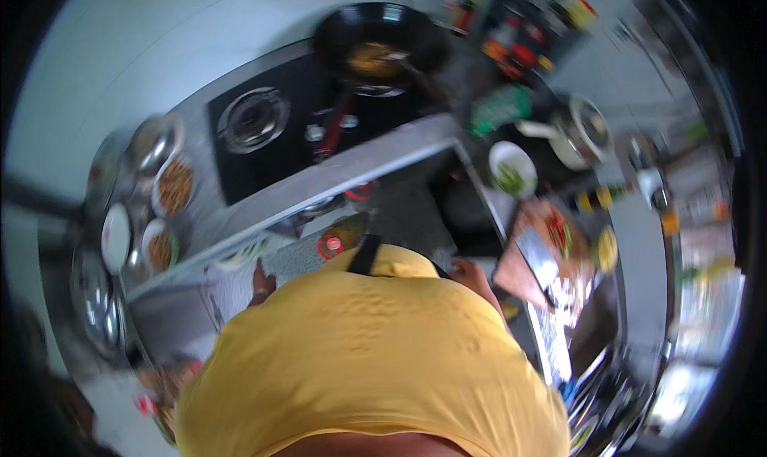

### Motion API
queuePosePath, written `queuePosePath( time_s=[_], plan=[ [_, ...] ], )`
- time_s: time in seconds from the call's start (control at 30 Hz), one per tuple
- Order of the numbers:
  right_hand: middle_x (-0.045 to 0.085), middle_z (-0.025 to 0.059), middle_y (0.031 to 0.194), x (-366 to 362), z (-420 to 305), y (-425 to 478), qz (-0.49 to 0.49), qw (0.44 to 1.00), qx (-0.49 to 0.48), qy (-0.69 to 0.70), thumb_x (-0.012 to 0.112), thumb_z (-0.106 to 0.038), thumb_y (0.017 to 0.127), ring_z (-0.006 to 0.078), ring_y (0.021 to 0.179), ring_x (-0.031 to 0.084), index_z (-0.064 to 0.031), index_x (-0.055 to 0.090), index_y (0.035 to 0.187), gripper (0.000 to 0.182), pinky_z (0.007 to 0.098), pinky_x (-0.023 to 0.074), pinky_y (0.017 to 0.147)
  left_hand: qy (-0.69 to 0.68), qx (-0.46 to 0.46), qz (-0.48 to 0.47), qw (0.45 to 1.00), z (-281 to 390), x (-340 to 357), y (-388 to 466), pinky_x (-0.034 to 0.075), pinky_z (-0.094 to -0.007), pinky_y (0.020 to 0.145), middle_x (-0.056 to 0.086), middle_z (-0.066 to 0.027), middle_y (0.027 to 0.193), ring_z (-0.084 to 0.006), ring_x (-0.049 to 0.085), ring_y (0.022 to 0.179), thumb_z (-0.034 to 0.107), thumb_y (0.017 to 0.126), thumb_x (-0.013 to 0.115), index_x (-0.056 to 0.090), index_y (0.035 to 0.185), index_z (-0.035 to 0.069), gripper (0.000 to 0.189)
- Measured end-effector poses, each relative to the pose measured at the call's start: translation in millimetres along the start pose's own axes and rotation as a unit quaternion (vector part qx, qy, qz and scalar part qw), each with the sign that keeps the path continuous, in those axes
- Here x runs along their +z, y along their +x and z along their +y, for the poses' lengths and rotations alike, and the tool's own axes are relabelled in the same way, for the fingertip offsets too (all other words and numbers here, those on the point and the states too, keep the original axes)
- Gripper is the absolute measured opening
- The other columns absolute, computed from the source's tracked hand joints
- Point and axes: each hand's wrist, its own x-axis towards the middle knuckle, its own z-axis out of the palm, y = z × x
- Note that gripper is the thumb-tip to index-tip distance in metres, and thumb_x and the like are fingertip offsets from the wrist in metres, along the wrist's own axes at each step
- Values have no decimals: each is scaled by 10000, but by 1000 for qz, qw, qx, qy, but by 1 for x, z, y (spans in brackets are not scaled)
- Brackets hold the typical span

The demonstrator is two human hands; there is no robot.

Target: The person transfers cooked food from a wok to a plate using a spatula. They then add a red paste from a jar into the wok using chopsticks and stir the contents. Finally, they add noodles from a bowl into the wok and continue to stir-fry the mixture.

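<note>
My left hand (262,282) hangs at the left of my yellow shirt, in front of the counter, with a finger or thumb apart and nothing seen in it. On the other side, my right hand (470,274) is low by the counter's front, left of a wooden cutting board (509,265); it is blurred and partly hidden by the shirt. A cleaver (536,256) and cut red and green peppers (558,232) lie on the board. Ahead, a black wok (326,43) with brownish food (374,60) and a utensil in it stands on the black cooktop (287,169).
Bowls of brown food (175,187) and metal bowls (157,142) stand at the left. A white bowl of green pieces (512,169), a lidded pot (578,133) and a green packet (502,107) are at the right. Beneath the counter an open drawer or cabinet (407,205) shows jars.
</note>
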Motion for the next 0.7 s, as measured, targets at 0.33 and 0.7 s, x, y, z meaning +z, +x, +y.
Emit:
queuePosePath(
  time_s=[0.33, 0.7],
  plan=[
    [626, 118, 801, 19, 54, 67, -68, 995, -68, -2, 586, -117, 720, 204, 730, 607, -77, 602, 968, 251, 304, 470, 640, 41, -145, -81, 985, 68, -19, -73, 369, -382, 907, 500, -212, 1152, -347, 462, 1072, 573, 769, 438, 504, 1127, -16, 693],
    [547, 19, 643, -2, -105, 94, -115, 987, -111, -11, 611, -106, 747, 94, 532, 465, 4, 600, 814, 129, 254, 401, 501, 230, -125, -241, 935, -22, 4, -134, 467, -415, 659, 592, -185, 807, -325, 584, 769, 104, 742, 542, 293, 1312, 189, 628]
  ],
)
